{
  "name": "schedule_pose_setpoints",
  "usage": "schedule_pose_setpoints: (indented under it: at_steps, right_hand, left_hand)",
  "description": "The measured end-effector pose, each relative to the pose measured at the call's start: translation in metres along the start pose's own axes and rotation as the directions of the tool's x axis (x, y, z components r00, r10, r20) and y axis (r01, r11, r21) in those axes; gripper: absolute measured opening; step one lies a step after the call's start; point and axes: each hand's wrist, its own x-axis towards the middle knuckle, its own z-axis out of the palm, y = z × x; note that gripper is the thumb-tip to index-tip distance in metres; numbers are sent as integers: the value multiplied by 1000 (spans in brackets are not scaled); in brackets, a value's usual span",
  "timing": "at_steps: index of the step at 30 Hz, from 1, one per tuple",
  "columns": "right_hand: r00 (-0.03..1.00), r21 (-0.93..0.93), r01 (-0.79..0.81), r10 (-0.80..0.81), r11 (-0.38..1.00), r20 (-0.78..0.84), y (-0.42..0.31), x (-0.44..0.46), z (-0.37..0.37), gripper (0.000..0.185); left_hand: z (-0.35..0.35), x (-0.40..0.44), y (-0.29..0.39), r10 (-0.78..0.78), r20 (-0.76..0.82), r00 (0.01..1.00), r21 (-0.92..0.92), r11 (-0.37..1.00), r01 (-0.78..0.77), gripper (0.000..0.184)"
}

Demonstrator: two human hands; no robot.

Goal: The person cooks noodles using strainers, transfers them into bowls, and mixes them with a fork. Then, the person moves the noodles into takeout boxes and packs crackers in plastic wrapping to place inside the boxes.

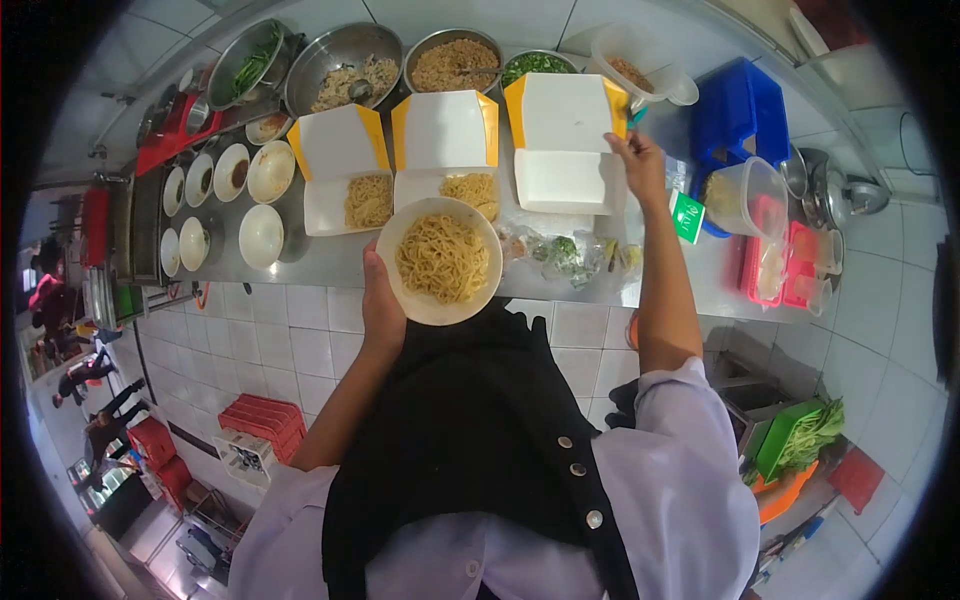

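Observation:
My left hand [381, 305] grips the side of a white bowl [392, 287] heaped with yellow noodles [444, 258], held in front of the counter edge. My right hand [640, 165] reaches to the right side of an open takeaway box [567, 182], white inside with yellow flaps; its fingers close on the edge near the lid fold. No food shows inside this box. To its left, two more open boxes hold noodles: a middle box [445, 130], partly hidden behind the bowl, and a left box [343, 145].
Bowls of chopped greens [540, 66], brown mince [455, 65] and a mixed topping [345, 68] line the back. Several small white bowls [262, 237] stand left. Small plastic packets [566, 258] lie in front; blue baskets [738, 108] and a clear tub [748, 198] stand right.

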Motion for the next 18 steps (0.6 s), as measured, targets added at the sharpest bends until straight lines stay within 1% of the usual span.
schedule_pose_setpoints:
  at_steps: [1,4,6,7,9,11,12,13,16,17,18]
  right_hand:
    - [1000,-33,-7,8,999,25,14,4,6,40]
    - [994,-46,-106,108,993,26,7,-8,12,46]
    - [998,-238,19,-34,971,-60,-18,-24,0,42]
    - [990,-333,75,-112,940,-92,-27,-34,-4,40]
    - [947,-273,274,-309,922,-93,-32,-48,-14,32]
    - [939,-319,340,-338,884,63,-51,-72,-31,26]
    - [944,-394,317,-248,863,216,-102,-93,-45,25]
    - [925,-468,303,-139,830,352,-144,-109,-52,24]
    - [860,-639,504,-265,581,437,-199,-139,-49,25]
    - [858,-701,513,-276,495,432,-203,-142,-46,26]
    - [842,-723,539,-291,432,455,-199,-142,-43,26]
  left_hand:
    - [4,6,-6,33,4,999,25,999,-33,63]
    - [14,23,-23,110,7,994,125,986,-110,60]
    - [30,32,-24,134,14,991,216,967,-134,57]
    - [38,37,-26,151,26,988,200,968,-154,54]
    - [57,49,-33,189,56,980,158,968,-195,49]
    - [73,62,-40,150,75,986,116,981,-158,44]
    - [81,68,-44,128,88,988,97,986,-136,41]
    - [90,76,-52,161,69,985,135,976,-169,41]
    - [117,87,-52,166,117,979,158,970,-183,44]
    - [125,92,-54,171,115,979,219,957,-193,45]
    - [133,97,-56,177,114,978,279,939,-202,46]
